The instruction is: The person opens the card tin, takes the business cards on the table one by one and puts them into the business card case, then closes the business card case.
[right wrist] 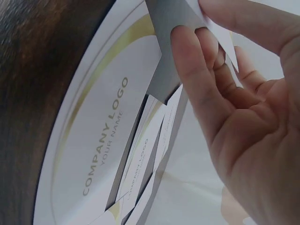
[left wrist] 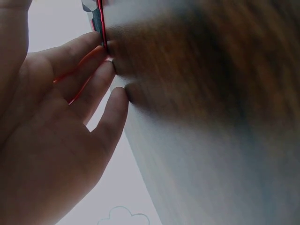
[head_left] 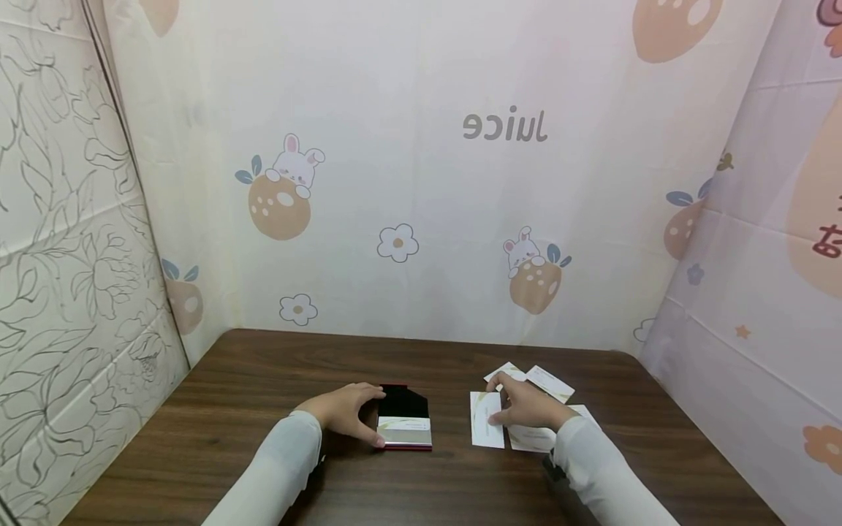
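On the dark wooden table (head_left: 263, 409), head view: your left hand (head_left: 342, 414) cups the open red-edged metal card case (head_left: 404, 421), thumb and fingers curled around its left side; your right hand (head_left: 526, 405) rests on the scattered white business cards (head_left: 487, 420).

Left wrist: fingertips (left wrist: 110, 70) touch the case's red rim.

Right wrist: fingers (right wrist: 197, 61) pinch one card's corner, lifting it. Step in hand looks like picking a card; next calls for carrying it flat into the case.
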{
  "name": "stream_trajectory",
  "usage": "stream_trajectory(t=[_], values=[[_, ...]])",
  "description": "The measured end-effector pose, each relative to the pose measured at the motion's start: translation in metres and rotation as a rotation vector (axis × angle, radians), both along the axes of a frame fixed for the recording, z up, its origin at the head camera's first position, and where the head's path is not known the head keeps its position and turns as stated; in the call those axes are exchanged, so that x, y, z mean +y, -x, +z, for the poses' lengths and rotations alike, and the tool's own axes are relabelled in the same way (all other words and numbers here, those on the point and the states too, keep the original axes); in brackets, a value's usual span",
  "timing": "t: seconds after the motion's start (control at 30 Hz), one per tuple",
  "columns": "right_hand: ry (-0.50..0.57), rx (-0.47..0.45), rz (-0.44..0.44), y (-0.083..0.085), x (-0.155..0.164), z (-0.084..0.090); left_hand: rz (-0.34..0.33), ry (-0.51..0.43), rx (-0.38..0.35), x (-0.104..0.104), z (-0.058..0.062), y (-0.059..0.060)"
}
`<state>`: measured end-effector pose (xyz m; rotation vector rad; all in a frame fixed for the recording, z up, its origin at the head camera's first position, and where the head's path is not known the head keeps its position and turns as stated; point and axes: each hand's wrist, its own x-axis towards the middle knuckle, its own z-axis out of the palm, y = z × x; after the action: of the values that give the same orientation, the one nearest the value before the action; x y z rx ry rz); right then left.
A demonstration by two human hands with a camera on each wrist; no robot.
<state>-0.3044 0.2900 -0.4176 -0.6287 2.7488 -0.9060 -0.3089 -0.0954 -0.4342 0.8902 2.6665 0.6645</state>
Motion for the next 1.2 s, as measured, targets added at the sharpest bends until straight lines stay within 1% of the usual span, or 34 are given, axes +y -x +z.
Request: stream_trajectory(t=[0.2,0.33,0.63,0.87,1.0,1.13,1.2], values=[[0.157,-0.069,0.027,-0.0009,0.0013,-0.0013,-0.003,0.002,0.006,-0.0006,-0.0001,0.0010],[0.195,-0.070,0.026,-0.0004,0.0015,-0.0025,-0.005,0.000,0.004,-0.0013,-0.0006,0.0013],[0.165,-0.027,-0.013,0.0000,0.0024,-0.0017,-0.006,-0.002,-0.004,-0.0006,-0.0023,-0.0008],[0.146,0.042,0.032,0.0022,0.0030,0.0020,-0.004,-0.003,-0.002,-0.0005,-0.0008,-0.0001],[0.150,0.076,0.040,0.0017,0.0019,0.0038,-0.007,0.000,-0.001,-0.0011,-0.0002,0.0003],[0.148,0.149,0.041,0.0022,0.0001,0.0038,-0.006,0.003,-0.002,-0.0008,-0.0003,0.0008],[0.150,0.166,0.032,0.0025,-0.0007,0.0038,-0.008,0.000,-0.002,-0.0004,-0.0002,0.0007]])
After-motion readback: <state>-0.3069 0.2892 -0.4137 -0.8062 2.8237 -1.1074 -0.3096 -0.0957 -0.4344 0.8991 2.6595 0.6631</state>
